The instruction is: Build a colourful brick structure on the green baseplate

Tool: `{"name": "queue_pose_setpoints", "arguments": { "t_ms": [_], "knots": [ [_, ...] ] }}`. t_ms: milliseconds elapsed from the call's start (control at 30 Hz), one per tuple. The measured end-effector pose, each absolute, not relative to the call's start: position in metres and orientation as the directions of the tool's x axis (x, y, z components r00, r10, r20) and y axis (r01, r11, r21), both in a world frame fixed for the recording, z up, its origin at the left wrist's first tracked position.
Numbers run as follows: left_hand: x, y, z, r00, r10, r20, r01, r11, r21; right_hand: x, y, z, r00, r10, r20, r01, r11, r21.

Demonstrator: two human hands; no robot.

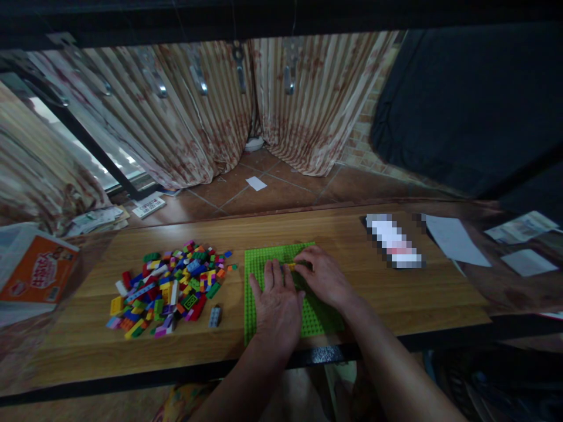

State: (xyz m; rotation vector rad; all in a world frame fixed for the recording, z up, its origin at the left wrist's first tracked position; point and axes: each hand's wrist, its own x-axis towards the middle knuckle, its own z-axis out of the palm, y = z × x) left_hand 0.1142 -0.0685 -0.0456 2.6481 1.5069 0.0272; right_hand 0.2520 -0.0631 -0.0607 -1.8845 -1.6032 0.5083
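Observation:
A bright green studded baseplate (259,255) lies on the wooden table in front of me. My left hand (278,302) rests flat on it, fingers stretched out and slightly spread, thumb pointing right. At the plate's upper middle, my right hand (323,272) pinches a small yellow brick (290,266), which sits by the left fingertips. Part of that brick is hidden by my fingers, and I cannot tell whether it is pressed onto the studs. Left of the plate is a heap of mixed coloured bricks (176,287). A grey brick (215,316) lies apart, between heap and plate.
A blurred-out phone-like object (393,241) lies on the table (343,234) at right, with paper sheets (457,239) beyond it. An orange and white box (39,272) stands at far left. Curtains (197,117) hang behind, and a dark metal bar (264,23) crosses overhead.

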Motion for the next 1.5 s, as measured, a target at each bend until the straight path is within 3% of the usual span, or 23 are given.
{"name": "queue_pose_setpoints", "arguments": {
  "t_ms": [700, 1000, 1333, 1500],
  "knots": [
    [0.119, -0.064, -0.045, 0.548, 0.829, -0.109, 0.836, -0.544, 0.067, 0.25, -0.06, -0.073, 0.269, 0.959, 0.093, 0.671, -0.117, -0.732],
    [0.114, -0.063, -0.047, 0.552, 0.833, -0.03, 0.825, -0.54, 0.165, 0.246, -0.063, -0.065, 0.256, 0.961, 0.104, 0.717, -0.116, -0.688],
    [0.101, -0.046, -0.042, 0.583, 0.812, 0.035, 0.768, -0.565, 0.303, 0.237, -0.066, -0.063, 0.186, 0.976, 0.117, 0.846, -0.099, -0.523],
    [0.092, -0.03, -0.043, 0.559, 0.828, 0.036, 0.795, -0.548, 0.262, 0.231, -0.066, -0.065, 0.194, 0.974, 0.114, 0.84, -0.105, -0.532]
  ]
}}
